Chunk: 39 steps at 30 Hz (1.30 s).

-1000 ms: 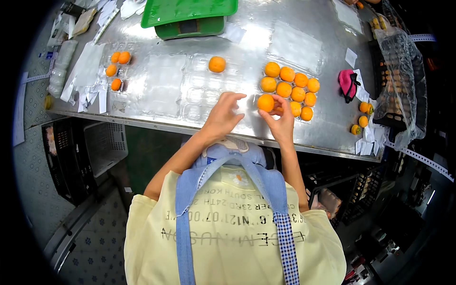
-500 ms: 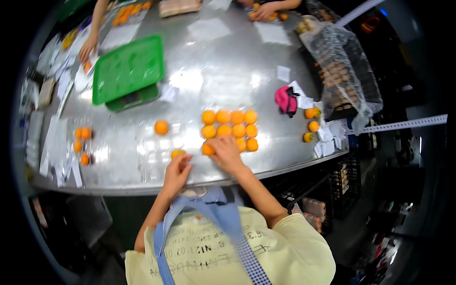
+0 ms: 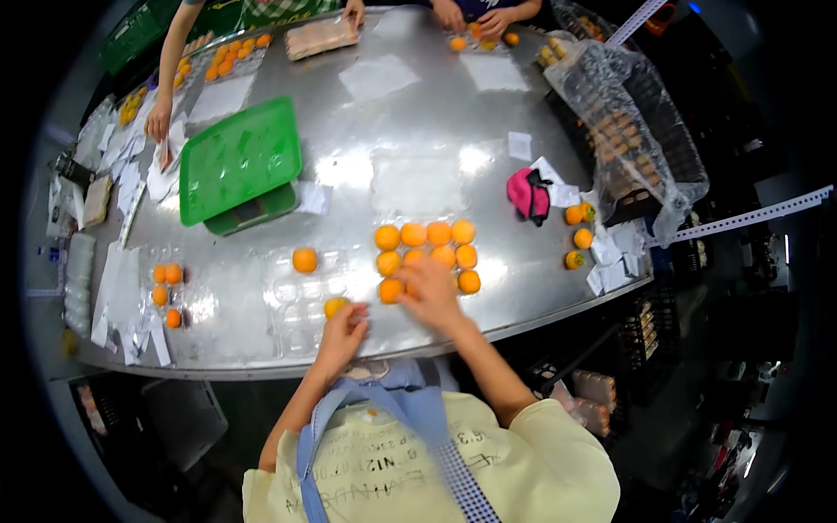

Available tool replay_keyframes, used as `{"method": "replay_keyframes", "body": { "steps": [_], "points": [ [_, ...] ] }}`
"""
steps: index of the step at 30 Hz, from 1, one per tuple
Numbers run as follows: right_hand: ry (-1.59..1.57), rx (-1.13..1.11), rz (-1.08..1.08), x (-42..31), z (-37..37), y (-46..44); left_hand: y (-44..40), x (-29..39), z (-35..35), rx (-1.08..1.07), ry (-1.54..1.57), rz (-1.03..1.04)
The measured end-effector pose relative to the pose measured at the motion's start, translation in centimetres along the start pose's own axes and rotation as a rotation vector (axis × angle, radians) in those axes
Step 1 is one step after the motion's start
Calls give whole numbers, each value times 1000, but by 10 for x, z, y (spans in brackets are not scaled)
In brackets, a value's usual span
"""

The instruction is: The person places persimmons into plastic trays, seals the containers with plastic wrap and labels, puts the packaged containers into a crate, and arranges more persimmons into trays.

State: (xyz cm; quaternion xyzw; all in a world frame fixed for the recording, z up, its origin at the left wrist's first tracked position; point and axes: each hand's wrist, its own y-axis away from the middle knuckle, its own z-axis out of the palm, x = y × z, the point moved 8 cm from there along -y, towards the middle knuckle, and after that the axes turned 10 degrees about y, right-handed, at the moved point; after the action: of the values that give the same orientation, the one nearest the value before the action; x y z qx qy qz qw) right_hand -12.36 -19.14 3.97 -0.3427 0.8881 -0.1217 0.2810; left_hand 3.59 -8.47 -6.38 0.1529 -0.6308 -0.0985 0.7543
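Orange persimmons sit in close rows, in a clear tray as far as I can tell. My right hand reaches over the near rows, fingers stretched out and touching fruit. It hides part of those rows. At its fingertips lies the near-left corner persimmon. My left hand is by the table edge, fingers loosely bent and apart, beside a yellower persimmon; whether they touch is unclear. Another single persimmon sits farther back in a clear moulded tray.
A green crate with lid stands left of centre. Several persimmons lie far left. On the right are a pink-and-black object, paper slips and a plastic-covered crate. Co-workers' hands are at the far side.
My right hand has shifted from the near-left corner persimmon to over the neighbouring fruit. My left hand stays by the yellower persimmon. The view has shifted slightly, showing more of the co-workers.
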Motion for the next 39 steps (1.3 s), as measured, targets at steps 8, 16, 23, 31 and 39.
{"method": "replay_keyframes", "body": {
  "steps": [8,16,23,31,39],
  "points": [
    [-88,348,573,205,-37,19,-36,-40,26,47,-63,-231],
    [-211,-1,777,327,64,10,-52,-61,32,51,366,-411],
    [-292,34,766,324,78,-14,-46,-48,29,120,404,-384],
    [-375,159,752,270,9,-2,-40,-21,32,118,303,-265],
    [-527,268,715,182,-75,-28,-4,44,13,14,263,-111]
  ]
}}
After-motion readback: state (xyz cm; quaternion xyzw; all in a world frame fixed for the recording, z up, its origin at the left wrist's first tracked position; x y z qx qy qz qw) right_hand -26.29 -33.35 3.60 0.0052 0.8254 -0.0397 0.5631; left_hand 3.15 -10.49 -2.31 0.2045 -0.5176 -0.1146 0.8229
